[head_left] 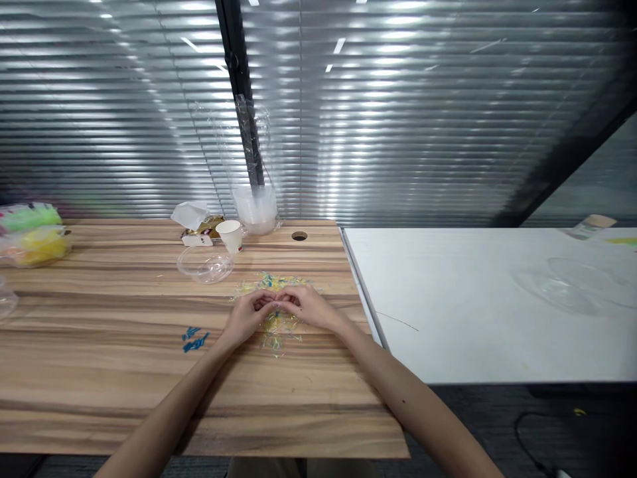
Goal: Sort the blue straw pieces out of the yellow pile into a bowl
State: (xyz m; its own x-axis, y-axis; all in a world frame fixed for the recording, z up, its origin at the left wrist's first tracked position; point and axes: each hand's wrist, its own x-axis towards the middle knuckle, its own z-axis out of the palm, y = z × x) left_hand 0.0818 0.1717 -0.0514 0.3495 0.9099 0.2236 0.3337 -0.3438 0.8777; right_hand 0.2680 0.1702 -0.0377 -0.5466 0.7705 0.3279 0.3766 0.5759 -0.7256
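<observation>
My left hand [249, 315] and my right hand [307, 306] meet fingertip to fingertip above the wooden table. Each is closed in a pinch, and whatever lies between the fingers is too small to make out. Beneath and around them spreads a loose pile of thin yellow, pale and blue strips [275, 341], partly covered by the hands. To the left of my left forearm lies a separate small group of darker blue strips [195, 340].
Behind my hands stand a clear plastic bowl [205, 265], a paper cup [229, 236], an opened tissue pack [198, 232] and a bagged stack of clear containers [256, 209]. Bags of coloured material [37, 242] sit far left. A white table [448, 299] adjoins on the right.
</observation>
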